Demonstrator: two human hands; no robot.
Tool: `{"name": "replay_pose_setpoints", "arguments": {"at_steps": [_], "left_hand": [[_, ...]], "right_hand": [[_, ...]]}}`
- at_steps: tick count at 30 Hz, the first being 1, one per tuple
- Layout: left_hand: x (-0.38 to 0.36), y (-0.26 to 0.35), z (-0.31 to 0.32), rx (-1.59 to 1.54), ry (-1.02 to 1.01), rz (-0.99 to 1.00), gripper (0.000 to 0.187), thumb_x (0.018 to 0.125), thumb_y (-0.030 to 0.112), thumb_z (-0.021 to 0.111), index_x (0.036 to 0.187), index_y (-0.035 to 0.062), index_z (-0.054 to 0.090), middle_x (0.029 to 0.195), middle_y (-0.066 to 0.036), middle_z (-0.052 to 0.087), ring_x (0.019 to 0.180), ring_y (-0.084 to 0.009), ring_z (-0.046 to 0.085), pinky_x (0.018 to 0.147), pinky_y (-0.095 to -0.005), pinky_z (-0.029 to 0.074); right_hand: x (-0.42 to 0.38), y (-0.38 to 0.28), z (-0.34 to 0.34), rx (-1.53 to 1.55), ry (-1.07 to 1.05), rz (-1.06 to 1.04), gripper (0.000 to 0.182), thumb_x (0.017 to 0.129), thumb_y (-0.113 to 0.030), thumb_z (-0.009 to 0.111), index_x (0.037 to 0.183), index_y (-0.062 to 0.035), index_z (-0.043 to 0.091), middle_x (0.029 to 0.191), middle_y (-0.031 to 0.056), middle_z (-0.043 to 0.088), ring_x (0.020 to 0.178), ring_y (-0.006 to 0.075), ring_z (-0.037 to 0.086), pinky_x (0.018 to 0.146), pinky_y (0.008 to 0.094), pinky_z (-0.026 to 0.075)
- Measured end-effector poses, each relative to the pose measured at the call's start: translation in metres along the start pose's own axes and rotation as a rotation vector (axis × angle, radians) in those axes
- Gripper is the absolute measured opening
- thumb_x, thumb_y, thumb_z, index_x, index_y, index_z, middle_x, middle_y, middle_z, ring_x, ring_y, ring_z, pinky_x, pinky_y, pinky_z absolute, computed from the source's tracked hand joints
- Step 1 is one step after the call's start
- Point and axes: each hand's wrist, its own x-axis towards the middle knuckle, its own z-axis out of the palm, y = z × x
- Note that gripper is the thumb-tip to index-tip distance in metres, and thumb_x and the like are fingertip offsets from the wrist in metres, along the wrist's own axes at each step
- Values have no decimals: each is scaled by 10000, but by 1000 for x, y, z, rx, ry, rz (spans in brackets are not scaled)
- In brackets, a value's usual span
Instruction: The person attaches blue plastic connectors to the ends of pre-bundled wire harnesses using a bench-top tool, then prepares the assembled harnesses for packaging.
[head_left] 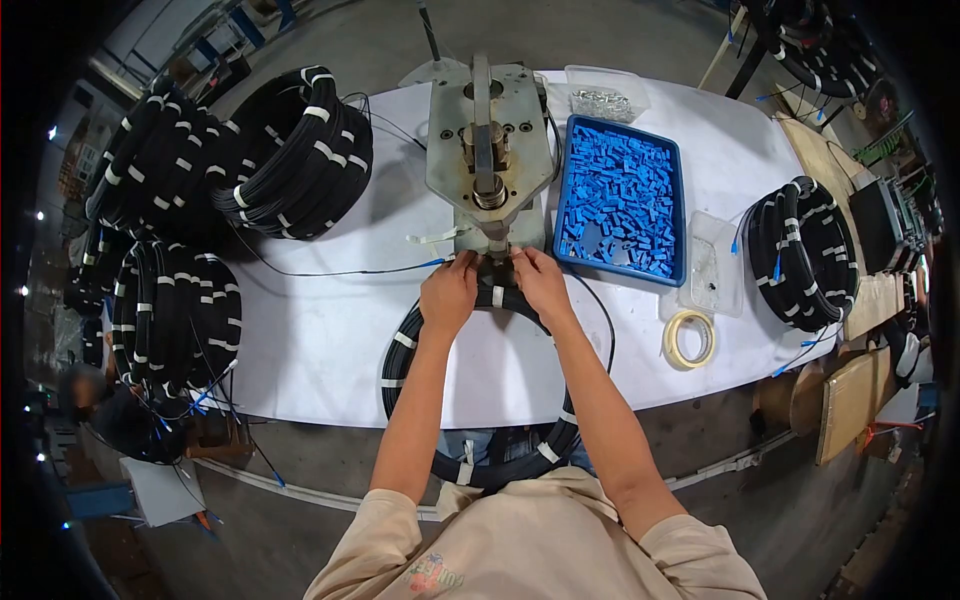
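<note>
My left hand (449,292) and my right hand (541,284) are at the foot of a grey metal bench press (487,150), one on each side of its lower head. Fingers of both are closed in a pinch, but what lies between them is too small and hidden to make out. Below them, a coil of black cable (392,368) bound with white tape hangs partly over the table edge, under my forearms. A strand of it curves up behind my right hand. Beside my left fingertips ends a thin black cable (330,274) with a blue tip.
A blue tray (681,230) of small blue connectors stands right of the press. Near it are a clear box of metal parts (604,104), another clear box (712,265) and a tape roll (689,339). Taped cable coils (292,155) stand at left, another coil (802,255) at right.
</note>
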Motion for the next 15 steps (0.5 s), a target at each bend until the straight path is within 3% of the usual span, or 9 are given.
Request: {"name": "replay_pose_setpoints", "arguments": {"at_steps": [7, 9, 15], "left_hand": [[2, 1, -1, -5, 3, -20, 248, 986, 291, 529, 1036, 88, 663, 842, -183, 690, 773, -399, 657, 668, -493, 509], [3, 1, -1, -7, -8, -27, 248, 987, 290, 528, 1037, 88, 663, 845, -183, 691, 780, -399, 657, 673, -493, 509], [6, 1, 0, 1, -15, -41, 255, 990, 299, 520, 1029, 93, 665, 851, -179, 692, 806, -392, 658, 685, -493, 509]], "right_hand": [[1, -4, 2, 25, 8, 19, 416, 989, -366, 550, 911, 31, 646, 700, 70, 612, 651, 160, 545, 647, 322, 440], [0, -6, 3, 86, 3, 7, 315, 1003, -305, 569, 897, -15, 632, 641, -20, 495, 573, 77, 439, 531, 249, 351], [5, -2, 8, 16, 54, -30, 333, 1008, -308, 567, 855, -15, 607, 638, -21, 492, 564, 75, 435, 523, 254, 342]]}}
